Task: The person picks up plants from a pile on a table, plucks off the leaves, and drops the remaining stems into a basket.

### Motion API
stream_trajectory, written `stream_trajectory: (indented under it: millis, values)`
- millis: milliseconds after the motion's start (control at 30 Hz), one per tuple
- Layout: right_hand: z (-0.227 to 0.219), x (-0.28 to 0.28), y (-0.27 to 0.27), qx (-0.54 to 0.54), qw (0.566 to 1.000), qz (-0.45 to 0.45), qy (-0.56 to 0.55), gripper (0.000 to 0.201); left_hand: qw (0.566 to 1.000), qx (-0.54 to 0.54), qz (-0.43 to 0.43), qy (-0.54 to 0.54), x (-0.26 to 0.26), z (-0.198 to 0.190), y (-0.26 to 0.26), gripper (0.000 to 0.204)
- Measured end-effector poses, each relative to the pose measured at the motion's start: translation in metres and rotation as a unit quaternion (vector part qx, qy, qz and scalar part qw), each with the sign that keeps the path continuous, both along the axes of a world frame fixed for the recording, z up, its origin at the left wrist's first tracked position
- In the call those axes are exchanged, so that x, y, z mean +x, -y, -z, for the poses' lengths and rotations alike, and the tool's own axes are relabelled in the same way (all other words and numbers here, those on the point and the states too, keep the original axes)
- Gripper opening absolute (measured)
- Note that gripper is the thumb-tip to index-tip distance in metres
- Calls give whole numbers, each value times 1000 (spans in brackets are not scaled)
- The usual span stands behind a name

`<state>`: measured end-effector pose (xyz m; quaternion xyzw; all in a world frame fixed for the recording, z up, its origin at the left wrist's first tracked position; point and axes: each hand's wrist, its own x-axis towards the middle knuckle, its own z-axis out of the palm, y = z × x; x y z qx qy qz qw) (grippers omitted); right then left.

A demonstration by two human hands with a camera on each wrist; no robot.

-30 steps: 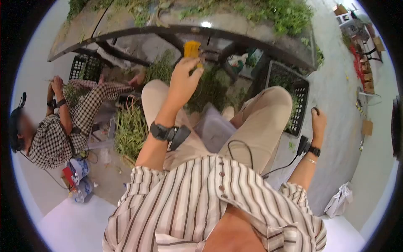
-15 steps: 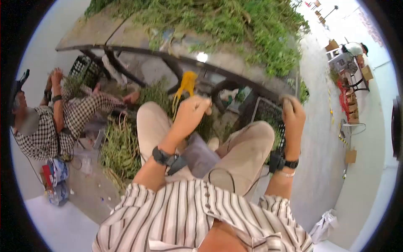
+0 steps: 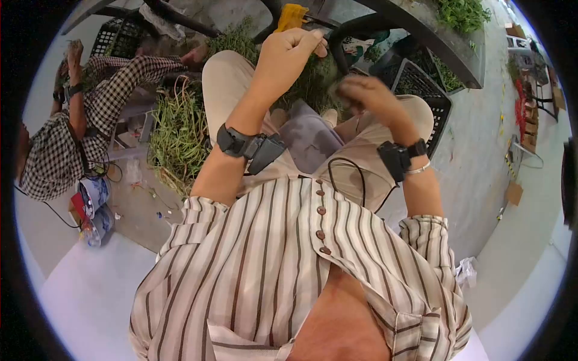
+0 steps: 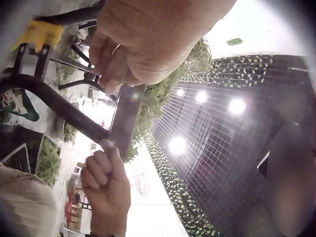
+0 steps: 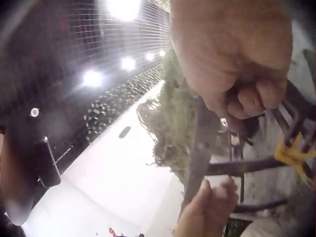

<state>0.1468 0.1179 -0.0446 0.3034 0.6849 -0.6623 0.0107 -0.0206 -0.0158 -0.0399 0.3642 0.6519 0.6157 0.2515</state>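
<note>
Both hands are raised above the knees, just short of the table (image 3: 430, 45). In the head view my left hand (image 3: 289, 60) has curled fingers, its thumb side turned right, and overlaps the lower end of a yellow plastic piece (image 3: 292, 15) by the table leg. My right hand (image 3: 379, 101) is blurred, a little lower and to the right, over the right thigh. The left wrist view shows the right hand (image 4: 106, 190) with folded fingers and its thumb against the forefinger. In the right wrist view its fingers (image 5: 254, 101) are tucked in. No object shows in either hand.
Green plants (image 3: 463, 13) lie on the table. Black crates (image 3: 426, 90) stand by the right knee. A heap of stems (image 3: 177, 135) lies on the floor at left. Another person in checkered clothes (image 3: 63, 153) sits further left. A grey-purple surface (image 3: 307, 135) shows between the legs.
My right hand has swung in from the far right toward the left hand. The left hand's fingers have curled in. The head view tipped up over the table, then down again.
</note>
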Motion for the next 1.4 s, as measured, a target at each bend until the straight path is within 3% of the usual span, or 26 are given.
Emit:
stream_trajectory:
  millis: [67, 200, 300, 367, 433, 467, 500, 533, 600, 633, 700, 733, 767, 833, 967, 1000, 1033, 1067, 1100, 1167, 1200, 1267, 1300, 1333, 1367, 1400]
  values:
    - [19, -1, 9, -77, 971, -214, 76, 27, 1000, 9, 3, -2, 1, 1, 0, 33]
    - [60, 0, 30, -202, 917, -311, 150, 27, 1000, -2, -3, -22, 2, 0, 5, 32]
    - [80, 0, 49, -211, 866, -401, 212, 27, 999, -27, -11, -31, 2, -3, 9, 31]
    - [105, 5, 60, -222, 849, -417, 235, 26, 999, -16, -28, -21, 0, -4, 12, 32]
    - [138, 6, 63, -67, 800, -584, 123, 26, 999, -16, -40, -28, -2, -4, 17, 32]
    - [151, 2, 54, -69, 799, -585, 122, 26, 998, -12, -48, -37, -4, -3, 20, 33]
    - [163, -3, 40, -23, 870, -492, -9, 24, 998, -13, -50, -38, -7, -3, 22, 33]
    - [158, -10, 32, 24, 912, -384, -139, 22, 998, -1, -51, -35, -10, -1, 24, 33]
    - [127, -25, 6, 185, 926, -204, -259, 24, 998, 10, -58, -29, -9, 2, 29, 33]
    - [116, -27, 3, 184, 925, -205, -260, 24, 998, 10, -59, -22, -8, 1, 29, 33]
    - [96, -24, 5, -8, 925, -353, -141, 25, 998, 7, -56, -14, -8, -1, 28, 32]
    - [73, -22, 16, -2, 917, -393, -75, 27, 998, 3, -54, -12, -7, -2, 27, 32]
    - [75, -15, 28, -2, 918, -391, -73, 27, 999, -1, -52, -8, -7, -3, 25, 32]
    - [95, 0, 53, -222, 882, -379, 173, 26, 999, -11, -51, -10, -6, -5, 24, 32]
    - [118, -3, 90, -195, 826, -469, 244, 28, 999, -9, -47, 10, -6, -9, 26, 30]
    - [110, -11, 89, -32, 821, -553, 139, 28, 999, -15, -45, 10, -5, -13, 28, 30]
    - [108, -20, 86, 139, 781, -608, 29, 27, 998, -24, -55, 28, -6, -15, 28, 28]
    - [128, -25, 77, 176, 851, -485, -100, 21, 996, -32, -65, 48, -6, -17, 27, 28]
    - [151, -33, 60, 209, 887, -346, -224, 16, 996, -30, -63, 47, -8, -17, 25, 28]
    - [148, -52, 28, 419, 803, -239, -350, 13, 997, 1, -74, -1, -8, -16, 28, 30]
    - [141, -50, 21, 414, 805, -240, -350, 13, 997, -3, -76, 1, -8, -13, 29, 30]
    - [128, -46, 14, 288, 842, -352, -291, 16, 994, 36, -104, -15, -9, -8, 27, 32]
    - [122, -41, 19, 287, 843, -349, -290, 16, 994, 35, -101, -14, -10, -16, 30, 32]
    - [114, -30, 28, 6, 920, -371, -127, 18, 997, -27, -75, 26, -13, -31, 34, 33]
    - [107, -23, 37, -278, 892, -352, 51, 21, 993, -89, -49, 67, -13, -38, 37, 33]
    - [119, -17, 51, -176, 880, -432, 84, 21, 992, -90, -48, 69, -12, -37, 35, 33]
